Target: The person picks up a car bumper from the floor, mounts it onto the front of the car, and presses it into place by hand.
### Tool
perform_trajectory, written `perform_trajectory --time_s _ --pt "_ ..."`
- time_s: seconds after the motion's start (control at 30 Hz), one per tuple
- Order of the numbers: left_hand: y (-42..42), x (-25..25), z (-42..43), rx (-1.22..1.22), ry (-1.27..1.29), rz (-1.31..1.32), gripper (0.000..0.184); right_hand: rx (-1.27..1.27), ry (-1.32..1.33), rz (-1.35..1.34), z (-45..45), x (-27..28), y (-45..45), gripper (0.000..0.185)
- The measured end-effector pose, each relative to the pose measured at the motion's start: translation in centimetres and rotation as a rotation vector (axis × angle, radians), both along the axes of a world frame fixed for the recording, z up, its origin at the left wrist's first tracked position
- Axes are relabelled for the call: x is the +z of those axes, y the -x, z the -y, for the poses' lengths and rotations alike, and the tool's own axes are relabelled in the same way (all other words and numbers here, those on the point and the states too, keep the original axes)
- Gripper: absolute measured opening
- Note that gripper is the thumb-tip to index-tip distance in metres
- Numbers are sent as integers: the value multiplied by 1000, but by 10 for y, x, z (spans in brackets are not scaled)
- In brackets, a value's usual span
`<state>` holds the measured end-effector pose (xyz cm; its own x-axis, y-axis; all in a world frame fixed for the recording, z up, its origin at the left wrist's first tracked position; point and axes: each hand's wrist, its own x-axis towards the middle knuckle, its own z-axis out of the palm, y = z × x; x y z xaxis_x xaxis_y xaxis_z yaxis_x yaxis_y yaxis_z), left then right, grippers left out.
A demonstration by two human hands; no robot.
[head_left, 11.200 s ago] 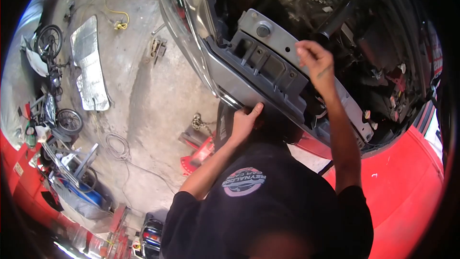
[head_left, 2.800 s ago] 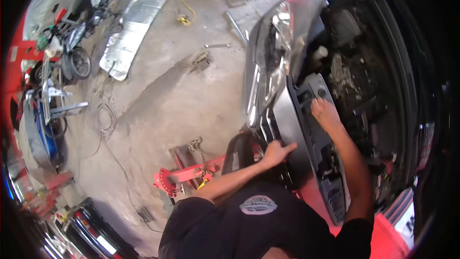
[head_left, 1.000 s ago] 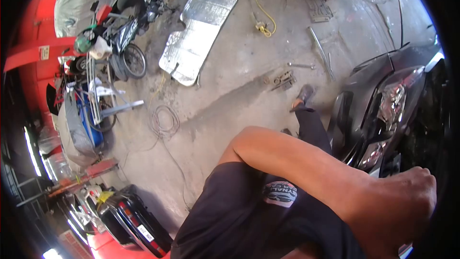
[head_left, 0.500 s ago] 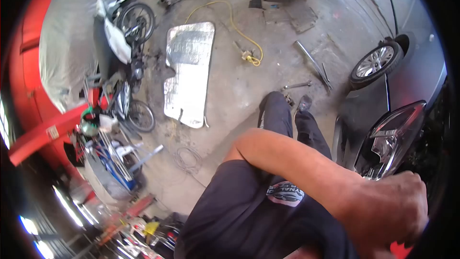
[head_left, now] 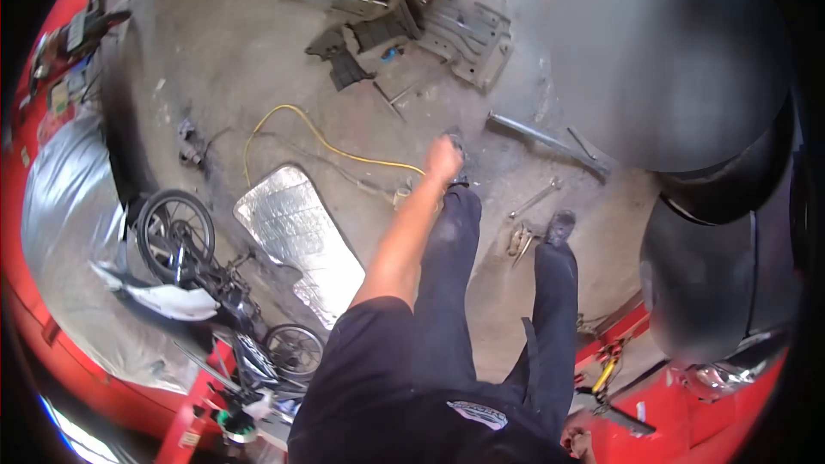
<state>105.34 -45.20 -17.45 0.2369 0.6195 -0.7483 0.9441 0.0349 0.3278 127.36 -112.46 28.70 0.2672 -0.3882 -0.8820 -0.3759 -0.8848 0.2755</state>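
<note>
My left hand (head_left: 443,159) hangs down in front of me at the end of the stretched arm, just over my left shoe (head_left: 456,143). Its fingers look curled in; the hand is small and blurred, and whatever may lie inside the palm is hidden. A loop of yellow cord (head_left: 344,153) runs along the floor close by. At the bottom edge beside my waist, a small skin-toned patch may be part of my right hand (head_left: 581,443); its fingers cannot be made out.
A wrench (head_left: 534,198) and a long metal bar (head_left: 546,144) lie on the floor near my feet. Ahead are dark panels (head_left: 464,39). A silver sunshade (head_left: 301,236) and a motorcycle (head_left: 228,288) are left. A grey car (head_left: 687,275) stands right, red metalwork (head_left: 696,412) behind it.
My left arm has swung from across my body, beside the car's headlight, to straight down in front. My view has turned and shifted, bringing the floor panels nearer, and my legs have changed position.
</note>
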Motion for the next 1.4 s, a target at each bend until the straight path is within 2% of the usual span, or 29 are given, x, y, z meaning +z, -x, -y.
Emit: perform_trajectory --time_s 0.03,0.1,0.13,0.17,0.2,0.27,0.33,0.4,0.43,0.53,0.57,0.63,0.7,0.77,0.8,0.83,0.87,0.93,1.03,1.17,1.2,1.23,1.4 --pt "10 -33 -24 -37 2 -78 35 -33 14 -44 -33 -3 19 16" --pt "20 -98 -63 -72 -296 28 37 -97 46 -92 -71 -14 41 17" --pt "12 -107 -83 -112 -374 40 39 -127 55 -117 -72 -12 47 18" --pt "5 -122 -100 -116 -380 25 40 36 101 -45 70 -20 68 21" --pt "-3 -141 -117 -111 -396 17 41 -119 69 -14 69 -25 77 23" --pt "-16 -169 -138 -170 -439 -7 44 -414 10 62 54 -24 94 29" --pt "-26 -190 -151 -261 -337 -107 41 -478 164 110 -3 -22 98 17" --pt "-28 -201 -154 -321 -349 -138 34 -335 212 109 -69 -37 81 17" --pt "-28 -202 -153 -354 -358 -160 31 -169 191 74 -90 -40 76 16" --pt "4 -201 -136 -417 -328 4 21 -15 99 -51 -63 -32 60 17" --pt "16 -186 -134 -445 -301 74 19 -42 105 -44 -34 -40 59 16" --pt "41 -139 -118 -453 -276 196 17 -99 124 -30 -41 -52 56 13" --pt "64 -87 -97 -442 -246 227 18 -146 169 -37 -125 -65 27 11" --pt "66 -33 -88 -441 -226 203 20 -204 59 91 -117 -88 23 16" --pt "65 -7 -78 -435 -202 193 21 -129 -132 104 -74 -108 24 19" --pt "66 15 -69 -423 -184 181 21 -93 -187 66 -119 -108 12 19" --pt "67 31 -65 -415 -164 177 21 -195 -181 93 -150 -108 7 20" --pt "65 59 -58 -430 -139 189 22 -131 -339 112 -127 -125 6 25" --pt "68 50 -57 -539 -105 69 25 -109 -322 106 -193 -116 -5 29" --pt "72 -11 -64 -606 -155 -30 27 -108 -425 170 -166 -127 0 27" --pt "75 -30 -67 -600 -204 -54 27 43 -444 198 -166 -126 2 25" --pt "75 -44 -73 -577 -223 -87 28 -156 -365 191 -140 -131 8 25" --pt "72 -87 -92 -538 -209 -247 33 -143 -223 116 -110 -103 24 24"
